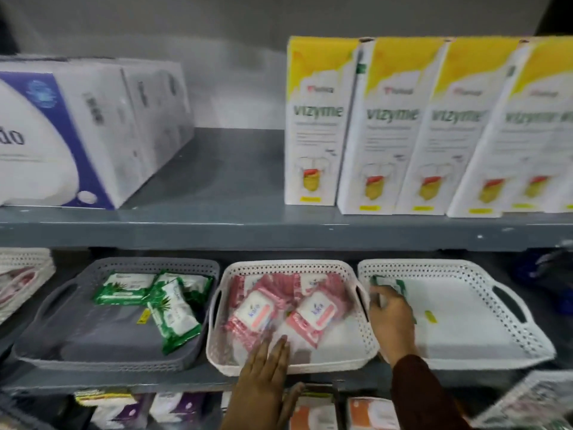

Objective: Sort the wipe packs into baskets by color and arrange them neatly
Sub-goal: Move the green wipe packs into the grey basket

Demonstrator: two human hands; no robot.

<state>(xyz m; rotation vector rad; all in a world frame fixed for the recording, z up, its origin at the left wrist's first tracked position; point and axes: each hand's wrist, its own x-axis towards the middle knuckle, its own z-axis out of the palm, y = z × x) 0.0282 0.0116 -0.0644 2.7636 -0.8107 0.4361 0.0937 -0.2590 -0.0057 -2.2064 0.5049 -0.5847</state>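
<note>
Three baskets stand side by side on the lower shelf. The grey basket [40, 352] on the left holds three green wipe packs [173, 318]. In the middle, the pinkish-white basket [217, 352] contains pink wipe packs [313, 311]. My left hand [263, 377] rests flat with fingers extended over that basket's front rim, holding nothing. My right hand [392, 318] is inside the left end of the white basket [496, 290], closed on a green wipe pack [390, 282] that is mostly hidden under my fingers.
Yellow-and-white Vizyme boxes [319, 119] and a large white-and-purple pack [62, 135] stand on the shelf above. Another white basket [21, 274] sits at the far left. More packs lie on the shelf below [366, 411]. The upper shelf edge [279, 234] overhangs the baskets.
</note>
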